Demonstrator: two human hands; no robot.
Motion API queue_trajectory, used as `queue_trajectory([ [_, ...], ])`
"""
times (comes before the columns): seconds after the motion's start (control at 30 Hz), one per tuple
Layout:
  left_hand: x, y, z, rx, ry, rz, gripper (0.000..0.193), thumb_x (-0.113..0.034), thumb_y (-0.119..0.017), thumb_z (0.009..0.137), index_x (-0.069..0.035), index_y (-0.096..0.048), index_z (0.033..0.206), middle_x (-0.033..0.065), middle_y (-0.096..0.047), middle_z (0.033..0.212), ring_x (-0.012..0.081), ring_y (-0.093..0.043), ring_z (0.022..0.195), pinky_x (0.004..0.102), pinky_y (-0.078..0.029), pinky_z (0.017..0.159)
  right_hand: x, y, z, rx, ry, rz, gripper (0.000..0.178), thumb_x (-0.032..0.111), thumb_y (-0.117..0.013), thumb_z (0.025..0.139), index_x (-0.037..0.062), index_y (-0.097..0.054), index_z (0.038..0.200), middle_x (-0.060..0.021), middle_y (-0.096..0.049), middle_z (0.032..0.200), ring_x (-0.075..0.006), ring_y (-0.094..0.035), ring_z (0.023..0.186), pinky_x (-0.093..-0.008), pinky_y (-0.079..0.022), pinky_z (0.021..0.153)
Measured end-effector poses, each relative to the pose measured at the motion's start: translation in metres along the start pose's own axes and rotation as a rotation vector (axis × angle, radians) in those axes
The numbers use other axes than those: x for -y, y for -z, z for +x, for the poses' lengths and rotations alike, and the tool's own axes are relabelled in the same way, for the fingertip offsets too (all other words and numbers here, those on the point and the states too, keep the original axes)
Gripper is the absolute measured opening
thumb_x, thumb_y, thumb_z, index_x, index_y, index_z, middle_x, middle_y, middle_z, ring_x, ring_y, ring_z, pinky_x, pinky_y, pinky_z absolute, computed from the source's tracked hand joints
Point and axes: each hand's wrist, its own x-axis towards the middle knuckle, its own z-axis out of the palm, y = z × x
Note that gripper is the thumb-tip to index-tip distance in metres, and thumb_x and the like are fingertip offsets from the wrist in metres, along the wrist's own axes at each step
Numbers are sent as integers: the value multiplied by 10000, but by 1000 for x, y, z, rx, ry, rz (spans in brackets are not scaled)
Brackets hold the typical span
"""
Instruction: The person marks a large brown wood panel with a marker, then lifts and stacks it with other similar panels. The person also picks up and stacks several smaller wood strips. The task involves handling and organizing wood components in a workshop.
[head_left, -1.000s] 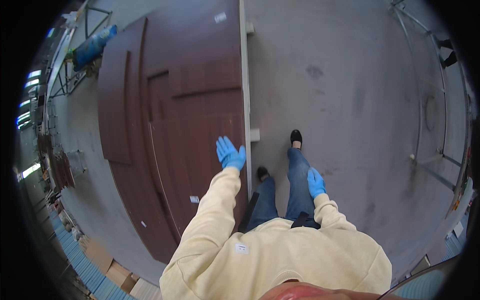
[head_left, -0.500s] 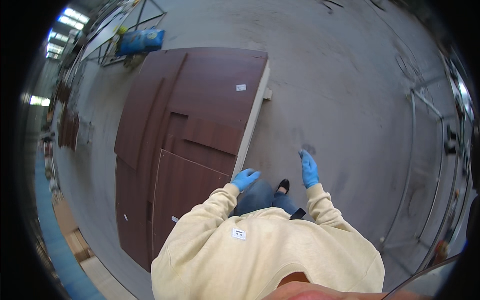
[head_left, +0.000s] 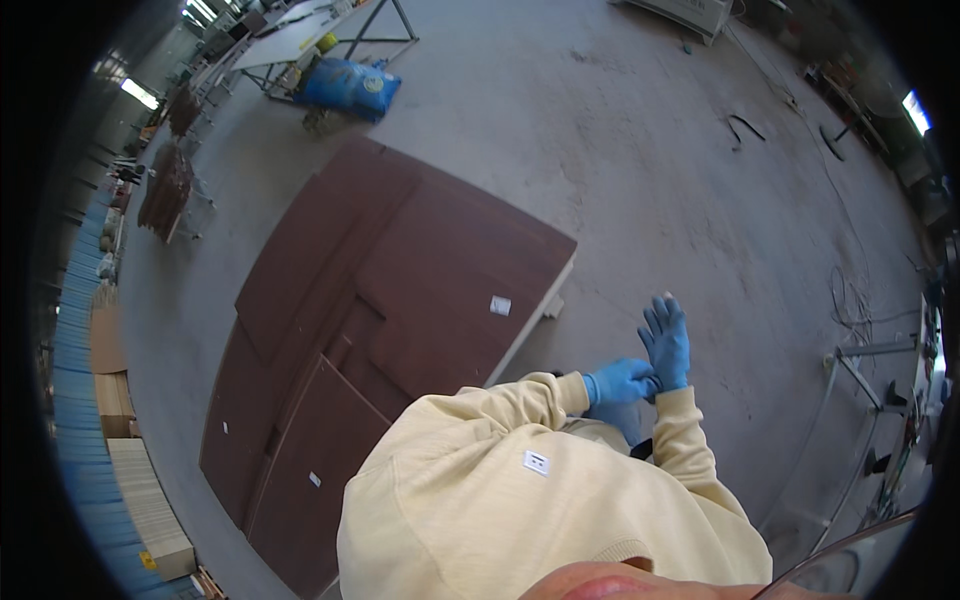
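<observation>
In the head view, the person's left hand [head_left: 620, 382], in a thin blue glove, reaches across in front of the body, its bent fingers touching the thin blue, close-fitting glove [head_left: 673, 368] on the other hand, at the wrist end. Whether those fingers pinch the material cannot be told. The right hand [head_left: 667, 342] is raised and holds nothing, its fingers extended and slightly spread; one fingertip looks pale. The glove being touched therefore lies right at the left hand's fingertips and around the right hand.

Both sleeves belong to a cream knitted sweatshirt [head_left: 455, 500]. To the left of the hands, and apart from them, lies a low stack of flat, dark brown panels [head_left: 455, 245], with a small white rectangular label [head_left: 500, 305] on top. Its pale side edge [head_left: 535, 315] faces the hands. Around it spreads a dusty grey floor [head_left: 650, 190]; a grey metal frame [head_left: 880, 348] stands farther right.
</observation>
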Motion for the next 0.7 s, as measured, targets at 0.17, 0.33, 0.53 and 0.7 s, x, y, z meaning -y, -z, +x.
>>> queue_trajectory([
  [0.17,-58,77,93,-26,11,396,309,-290,-582,996,-15,-724,977,174,-742,920,333,-699,857,433,-528,784,39,-2,111,-79,-271,257,871,693,-480,981,106,-295,1597,-176,-344,1617,-361,-342,1486,-524,-278,1201],
  [0.33,-70,148,237,-68,-42,503,378,-348,-590,988,-16,-713,856,186,-721,826,368,-678,762,463,-503,705,75,44,277,157,-460,249,785,650,-539,978,53,-427,1476,-189,-456,1523,-370,-437,1420,-499,-396,1148],
  [0.53,-132,243,346,-225,153,310,364,-348,-574,998,-26,-726,920,183,-734,891,341,-692,817,443,-516,744,146,21,443,302,-623,102,766,592,-576,986,22,-429,1475,-222,-455,1521,-376,-479,1387,-490,-427,1129],
  [0.7,-165,338,378,-402,98,144,362,-333,-556,1013,-5,-709,1030,166,-739,949,303,-696,873,414,-531,798,168,-50,558,425,-727,-51,751,547,-568,1002,-4,-412,1487,-227,-465,1526,-382,-493,1380,-486,-400,1149],
])
